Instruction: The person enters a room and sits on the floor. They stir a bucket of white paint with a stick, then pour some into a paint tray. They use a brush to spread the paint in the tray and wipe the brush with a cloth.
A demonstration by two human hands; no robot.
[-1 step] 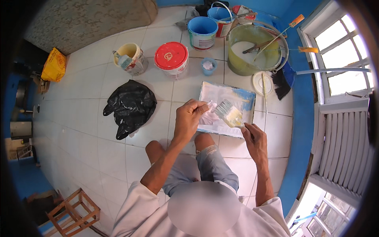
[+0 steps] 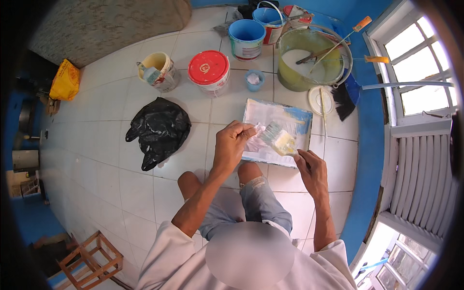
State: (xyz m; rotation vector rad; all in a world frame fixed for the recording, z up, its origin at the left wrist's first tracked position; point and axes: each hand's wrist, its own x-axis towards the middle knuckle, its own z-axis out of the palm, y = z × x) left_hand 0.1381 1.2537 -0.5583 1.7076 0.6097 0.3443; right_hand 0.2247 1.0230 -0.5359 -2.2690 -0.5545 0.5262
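My left hand (image 2: 231, 146) pinches a small crumpled whitish scrap (image 2: 259, 129), possibly cloth or plastic, between thumb and fingertips. Wrapped round a handle, my right hand (image 2: 313, 170) holds a wide paintbrush (image 2: 284, 143) whose body is smeared white and yellow. Its bristles point up and left, close to the scrap; whether they touch cannot be made out. Both hands are over the near part of a shallow rectangular paint tray (image 2: 256, 109), coated pale pinkish white with blue patches at the far right. The tray lies on the floor before my knees.
A black plastic bag (image 2: 159, 130) lies left of the tray. Beyond stand a cream bucket (image 2: 166, 79) with a brush, a red-lidded tub (image 2: 209, 72), a small blue cup (image 2: 255, 86), a blue-lined bucket (image 2: 247, 41) and a large green bucket (image 2: 295, 79). A round lid (image 2: 316, 102) lies at right.
The paintbrush has tilted slightly, its bristles now a little nearer the scrap in my left hand. Otherwise the whole view has shifted only a few pixels.
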